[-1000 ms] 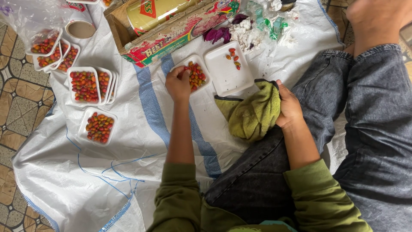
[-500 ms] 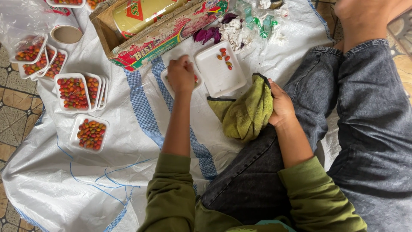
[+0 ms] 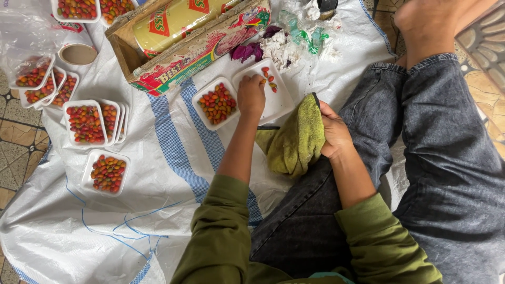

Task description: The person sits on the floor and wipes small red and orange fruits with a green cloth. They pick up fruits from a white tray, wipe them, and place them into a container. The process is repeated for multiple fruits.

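A nearly empty white tray [image 3: 278,100] holds few red-orange fruits [image 3: 269,79]; a crumpled green cloth [image 3: 294,142] lies beside it.

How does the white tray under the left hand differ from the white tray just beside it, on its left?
The tray under the left hand, the near-empty tray, holds only a few small red and orange fruits near its top. The full tray is filled with them across its whole floor. The hand covers part of the near-empty tray; the full tray is uncovered. Both are white, shallow, and lie on the white sheet.
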